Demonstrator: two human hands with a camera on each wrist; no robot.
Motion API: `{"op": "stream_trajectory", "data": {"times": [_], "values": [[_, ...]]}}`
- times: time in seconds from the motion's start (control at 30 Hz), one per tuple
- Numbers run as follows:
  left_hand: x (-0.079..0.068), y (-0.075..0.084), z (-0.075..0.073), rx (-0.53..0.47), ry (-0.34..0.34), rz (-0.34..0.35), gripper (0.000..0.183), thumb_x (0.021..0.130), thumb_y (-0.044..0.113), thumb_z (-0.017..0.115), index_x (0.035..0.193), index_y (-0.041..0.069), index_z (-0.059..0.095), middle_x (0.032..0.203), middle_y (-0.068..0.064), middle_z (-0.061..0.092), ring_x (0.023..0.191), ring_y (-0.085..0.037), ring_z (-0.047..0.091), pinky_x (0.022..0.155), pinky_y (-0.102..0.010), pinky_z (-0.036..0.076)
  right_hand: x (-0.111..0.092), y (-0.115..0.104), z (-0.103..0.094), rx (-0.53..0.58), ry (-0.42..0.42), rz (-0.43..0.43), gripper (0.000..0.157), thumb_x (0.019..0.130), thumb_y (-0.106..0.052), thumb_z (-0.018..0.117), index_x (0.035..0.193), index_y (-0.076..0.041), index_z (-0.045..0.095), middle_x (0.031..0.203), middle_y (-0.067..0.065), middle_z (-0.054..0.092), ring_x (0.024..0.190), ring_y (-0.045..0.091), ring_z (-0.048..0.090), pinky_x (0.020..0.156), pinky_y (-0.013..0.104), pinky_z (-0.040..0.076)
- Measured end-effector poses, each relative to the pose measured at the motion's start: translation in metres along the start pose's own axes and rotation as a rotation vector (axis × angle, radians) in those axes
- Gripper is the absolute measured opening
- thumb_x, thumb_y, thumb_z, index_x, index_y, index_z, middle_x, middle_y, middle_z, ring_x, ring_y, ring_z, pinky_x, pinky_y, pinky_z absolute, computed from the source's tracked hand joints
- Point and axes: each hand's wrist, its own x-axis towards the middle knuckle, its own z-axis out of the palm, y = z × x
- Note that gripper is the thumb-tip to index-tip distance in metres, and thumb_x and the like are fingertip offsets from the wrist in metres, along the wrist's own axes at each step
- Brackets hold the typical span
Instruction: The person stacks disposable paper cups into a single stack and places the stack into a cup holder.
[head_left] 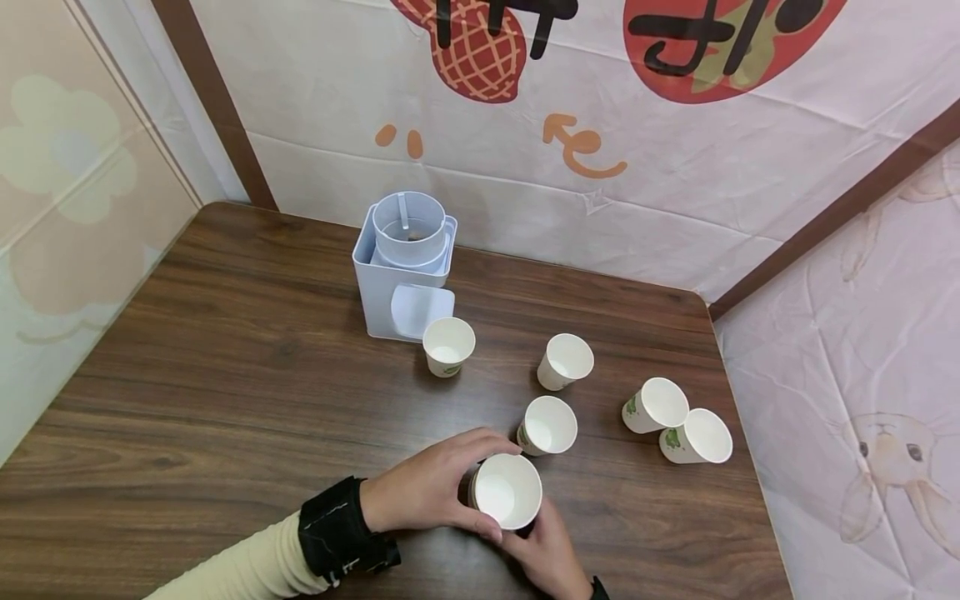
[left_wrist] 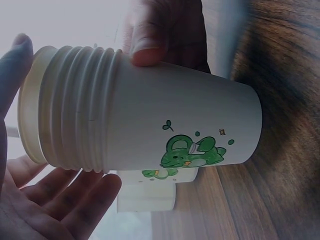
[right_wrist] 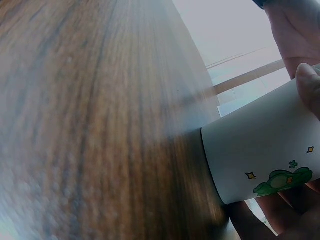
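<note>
A stack of nested white paper cups (head_left: 509, 493) stands upright near the front of the table, with several rims showing in the left wrist view. My left hand (head_left: 427, 483) holds the stack around its upper rims, thumb on one side and fingers on the other. Lower down, my right hand (head_left: 551, 550) grips the body of the outermost cup (right_wrist: 260, 145), which has a green cartoon animal print. Just behind the stack is a single paper cup (head_left: 548, 426), close to the left fingertips.
Farther back stand a paper cup (head_left: 567, 360) and another cup (head_left: 448, 347) in front of a pale blue box-shaped device (head_left: 382, 292) with a round top. Two cups (head_left: 655, 407) sit close together at the right. A printed cloth (head_left: 487, 183) hangs behind the wooden table (head_left: 225, 400).
</note>
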Motion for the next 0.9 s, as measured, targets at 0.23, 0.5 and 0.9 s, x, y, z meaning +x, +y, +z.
{"op": "stream_trajectory", "data": {"times": [0.23, 0.5, 0.9], "values": [[-0.0018, -0.0022, 0.0015, -0.012, -0.016, -0.028, 0.076, 0.07, 0.049, 0.076, 0.134, 0.017, 0.05, 0.129, 0.006, 0.052, 0.117, -0.009, 0.05, 0.098, -0.032, 0.044, 0.0004, 0.0008, -0.0005, -0.007, -0.001, -0.03, 0.06, 0.07, 0.0, 0.078, 0.122, 0.011, 0.051, 0.112, 0.022, 0.063, 0.101, 0.031, 0.06, 0.087, 0.037, 0.05], [-0.0029, -0.0051, 0.0019, -0.011, -0.017, -0.006, 0.077, 0.071, 0.05, 0.075, 0.135, 0.016, 0.05, 0.129, 0.004, 0.054, 0.117, -0.011, 0.051, 0.097, -0.032, 0.045, 0.0004, 0.0, 0.0004, 0.005, -0.002, -0.016, 0.061, 0.069, 0.0, 0.078, 0.123, 0.011, 0.051, 0.113, 0.022, 0.063, 0.101, 0.032, 0.059, 0.088, 0.038, 0.05], [-0.0036, -0.0075, -0.0007, 0.022, -0.039, 0.029, 0.073, 0.077, 0.054, 0.067, 0.134, 0.01, 0.052, 0.132, 0.003, 0.054, 0.123, -0.013, 0.049, 0.101, -0.034, 0.043, 0.0007, -0.0014, -0.0001, 0.036, -0.013, 0.013, 0.063, 0.071, -0.003, 0.078, 0.125, 0.01, 0.049, 0.115, 0.022, 0.062, 0.102, 0.034, 0.059, 0.088, 0.038, 0.05]]}}
